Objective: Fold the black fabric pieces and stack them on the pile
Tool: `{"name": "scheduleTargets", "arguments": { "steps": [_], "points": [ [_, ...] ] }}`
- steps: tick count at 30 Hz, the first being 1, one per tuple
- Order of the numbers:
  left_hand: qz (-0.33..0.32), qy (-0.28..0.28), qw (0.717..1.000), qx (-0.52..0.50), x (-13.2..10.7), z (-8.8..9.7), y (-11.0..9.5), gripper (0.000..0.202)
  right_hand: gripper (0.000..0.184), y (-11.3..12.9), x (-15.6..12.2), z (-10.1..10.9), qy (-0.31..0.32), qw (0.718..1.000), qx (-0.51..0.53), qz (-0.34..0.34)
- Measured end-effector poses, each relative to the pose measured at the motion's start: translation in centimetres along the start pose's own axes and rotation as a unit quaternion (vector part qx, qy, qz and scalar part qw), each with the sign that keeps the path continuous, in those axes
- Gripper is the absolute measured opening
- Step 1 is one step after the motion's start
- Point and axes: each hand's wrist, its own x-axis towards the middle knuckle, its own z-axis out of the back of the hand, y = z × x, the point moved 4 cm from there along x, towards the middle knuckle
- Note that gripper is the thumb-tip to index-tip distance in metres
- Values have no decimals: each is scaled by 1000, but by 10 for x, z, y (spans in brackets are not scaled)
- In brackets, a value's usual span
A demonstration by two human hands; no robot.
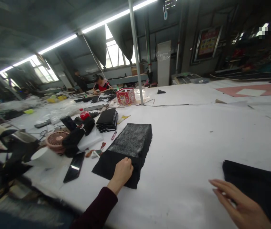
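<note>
My left hand (123, 171) is closed, its curled fingers on the near part of a stack of black cloth pieces (134, 136). The stack's far part shows a greyish, speckled surface, while a plain black cloth (106, 163) lies over the near end. What is pinched under my fingertips is partly hidden. To the right, my right hand (241, 203) is open with its fingers stretched out and slightly apart. It is beside another pile of black cloth (257, 183) at the table's right side, and nothing shows in it.
Left of the stack lie a phone (74, 167), a small pink fan (57, 140), a pink cutter (114, 135) and a pile of folded black pieces (107, 119). Farther back, a red patterned box (125, 96) stands by a pole (136, 54). A person (100, 84) works beyond.
</note>
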Motion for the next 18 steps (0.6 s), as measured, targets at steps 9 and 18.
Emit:
{"name": "scheduleTargets", "arguments": {
  "steps": [9,18],
  "points": [
    [-11,83,975,-204,23,13,40,22,35,163,51,-185,241,952,3,191],
    [50,84,862,-497,30,3,75,15,36,176,70,-249,251,923,-140,256]
  ]
}}
